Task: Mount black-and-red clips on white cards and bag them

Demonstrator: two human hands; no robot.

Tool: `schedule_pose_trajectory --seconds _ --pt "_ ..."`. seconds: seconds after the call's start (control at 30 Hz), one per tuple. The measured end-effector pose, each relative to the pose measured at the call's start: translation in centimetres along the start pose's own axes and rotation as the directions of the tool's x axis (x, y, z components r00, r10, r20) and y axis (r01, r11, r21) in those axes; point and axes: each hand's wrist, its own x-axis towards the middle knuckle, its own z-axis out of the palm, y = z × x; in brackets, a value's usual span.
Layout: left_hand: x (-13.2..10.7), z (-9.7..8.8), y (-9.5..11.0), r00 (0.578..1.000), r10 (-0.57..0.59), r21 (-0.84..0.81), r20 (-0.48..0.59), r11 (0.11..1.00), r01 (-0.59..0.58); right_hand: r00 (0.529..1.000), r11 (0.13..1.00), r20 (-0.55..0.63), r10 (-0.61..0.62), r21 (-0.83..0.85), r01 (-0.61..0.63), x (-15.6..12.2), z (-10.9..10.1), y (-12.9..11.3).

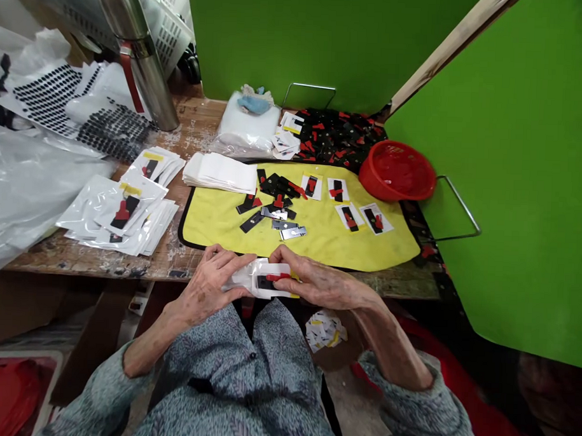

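Observation:
At the table's front edge, my left hand [207,282] pinches a clear plastic bag [241,277]. My right hand [317,281] grips a white card with a black-and-red piece [266,283] on it, at the mouth of the bag. How far the card sits inside the bag is hard to tell. Beyond my hands, a yellow mat [214,222] bears a loose heap of black and red pieces [277,186], with a few silvery ones [293,233] nearest me. Several cards with pieces on them, such as this one [377,220], lie on the mat's right part.
Bagged cards [124,206] are piled at left, near a stack of white sheets or bags [220,172]. A steel thermos [153,67] stands behind them. A red basket [397,171] and a dark heap of pieces [341,137] are at back right. Green panels [297,40] border the table.

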Motion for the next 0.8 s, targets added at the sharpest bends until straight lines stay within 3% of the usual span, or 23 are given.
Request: schedule_pose_trajectory --seconds 0.1,0.23,0.5,0.63,0.8 --pt "-0.1 0.4 0.0 1.000 -0.003 -0.020 0.028 1.000 0.003 0.999 1.000 -0.051 0.015 0.024 -0.014 1.2 0.8 0.2" --pt "-0.4 1.0 -0.3 0.997 -0.070 -0.082 -0.017 0.994 0.068 0.990 0.998 -0.136 0.040 0.053 -0.033 2.1 1.5 0.1" --pt "-0.3 0.9 0.1 0.988 -0.149 -0.249 -0.044 0.959 0.133 0.969 0.973 -0.217 0.119 0.220 -0.070 1.4 0.8 0.3" --pt "-0.2 1.1 0.0 0.991 -0.120 -0.247 -0.056 0.964 0.103 0.958 0.980 -0.246 0.148 0.164 -0.110 1.7 1.2 0.1" --pt "-0.5 1.4 -0.3 0.995 -0.075 -0.197 -0.071 0.979 0.060 0.956 0.976 -0.199 0.213 0.092 -0.198 2.5 1.4 -0.4"
